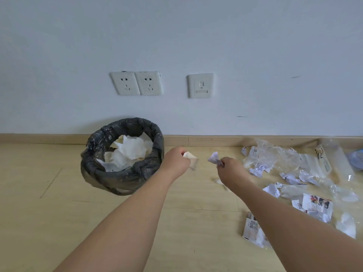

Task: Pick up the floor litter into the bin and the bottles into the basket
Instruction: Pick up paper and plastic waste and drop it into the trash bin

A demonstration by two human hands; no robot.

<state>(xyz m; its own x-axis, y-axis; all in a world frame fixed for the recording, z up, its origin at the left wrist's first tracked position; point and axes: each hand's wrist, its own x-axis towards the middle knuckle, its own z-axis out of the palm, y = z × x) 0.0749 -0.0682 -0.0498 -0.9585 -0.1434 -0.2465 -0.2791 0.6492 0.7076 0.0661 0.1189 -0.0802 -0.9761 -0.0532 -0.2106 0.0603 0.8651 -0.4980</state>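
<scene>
Head view: at frame centre, a crumpled paper scrap (191, 158) is being pinched by the left hand (176, 160), another wad (214, 158) by the right hand (229, 167), both beside the bin (92, 154). Light and soft, such litter is probably best pinched at a fold.

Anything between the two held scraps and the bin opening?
Nothing visible. Left hand holds a scrap just right of the bin; right hand holds another farther right. Open air between.
</scene>
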